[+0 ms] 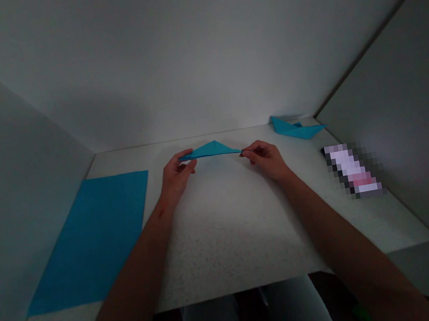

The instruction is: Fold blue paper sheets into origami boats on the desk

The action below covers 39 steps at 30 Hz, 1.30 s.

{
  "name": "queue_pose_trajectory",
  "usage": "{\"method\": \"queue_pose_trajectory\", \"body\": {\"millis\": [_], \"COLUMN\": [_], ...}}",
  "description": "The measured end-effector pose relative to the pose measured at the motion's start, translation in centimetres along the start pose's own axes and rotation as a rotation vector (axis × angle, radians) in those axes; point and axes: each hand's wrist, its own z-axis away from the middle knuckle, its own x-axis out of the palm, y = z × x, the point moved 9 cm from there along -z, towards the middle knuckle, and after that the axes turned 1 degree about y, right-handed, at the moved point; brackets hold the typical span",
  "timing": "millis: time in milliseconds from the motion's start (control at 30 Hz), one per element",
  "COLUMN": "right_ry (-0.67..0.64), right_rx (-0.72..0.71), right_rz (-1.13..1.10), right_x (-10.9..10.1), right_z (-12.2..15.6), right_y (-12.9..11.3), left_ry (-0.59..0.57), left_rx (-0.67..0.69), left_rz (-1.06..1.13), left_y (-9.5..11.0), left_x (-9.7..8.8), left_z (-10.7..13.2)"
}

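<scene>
A folded piece of blue paper [214, 149], low and triangular with a peak in the middle, is held between my two hands above the far part of the white table. My left hand [178, 169] pinches its left end between thumb and fingers. At the right end, the thumb and fingertips of my right hand [262, 156] are closed on the paper's tip. The long lower edge of the paper runs nearly level from one hand to the other.
Flat blue paper [91, 237] lies on the left of the white table [233, 245]. A folded blue paper boat [298, 128] sits at the back right. Nearer, a blurred-out phone-like object [352, 169] lies by the right wall. Walls enclose the back and both sides.
</scene>
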Motion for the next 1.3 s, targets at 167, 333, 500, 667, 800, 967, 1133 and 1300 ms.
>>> {"method": "queue_pose_trajectory", "body": {"millis": [167, 333, 500, 667, 800, 967, 1133, 1300], "right_ry": [-0.018, -0.054, -0.085, -0.062, -0.002, 0.019, -0.021, -0.246], "right_rx": [-0.025, -0.105, -0.173, -0.225, -0.209, -0.176, -0.299, -0.524], "right_rz": [0.042, 0.119, 0.130, 0.138, 0.143, 0.169, 0.336, 0.488], "right_x": [0.2, 0.8, 1.5, 1.6, 1.3, 2.5, 4.0, 5.8], "right_z": [0.2, 0.6, 1.2, 1.6, 1.6, 1.9, 2.6, 3.4], "right_y": [-0.2, -1.0, -2.4, -3.5, -3.6, -3.3, -4.0, -4.6], "left_ry": [0.016, 0.064, 0.147, 0.107, 0.027, -0.086, -0.190, -0.252], "left_rx": [-0.009, -0.033, 0.061, 0.124, 0.194, 0.220, 0.130, 0.238], "left_rz": [0.016, -0.029, -0.224, -0.371, -0.485, -0.406, -0.262, -0.304], "left_y": [0.0, -0.1, 1.1, 1.7, 2.3, 2.9, 1.5, 1.4], "left_x": [-0.2, -0.6, -1.4, -0.7, 0.4, 2.1, 4.1, 4.9], "left_z": [-0.1, 0.0, 0.6, 0.9, 1.1, 1.9, 3.0, 3.6]}}
